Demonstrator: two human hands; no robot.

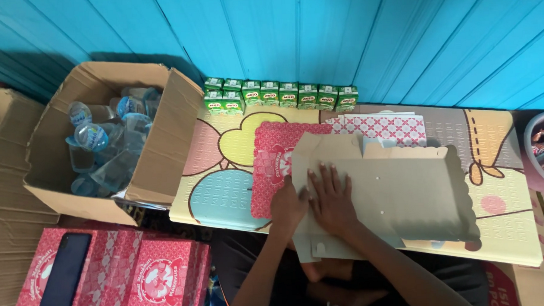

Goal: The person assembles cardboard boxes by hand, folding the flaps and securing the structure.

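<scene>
Seen from above, two bare hands press on an unfolded grey cardboard box blank (pixel 400 188) lying flat on a pastel play mat (pixel 235 142). The right hand (pixel 332 199) lies flat, fingers spread. The left hand (pixel 288 207) sits just beside it, fingers curled at the blank's left edge. Green drink cartons (pixel 280 94) line the blue wall (pixel 340 30). An open box of water cups (pixel 112 137) stands to the left

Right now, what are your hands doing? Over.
Left hand and right hand both flat, pressing the unfolded cardboard box blank. Blank lies on the play mat. Red patterned blank partly underneath.
</scene>
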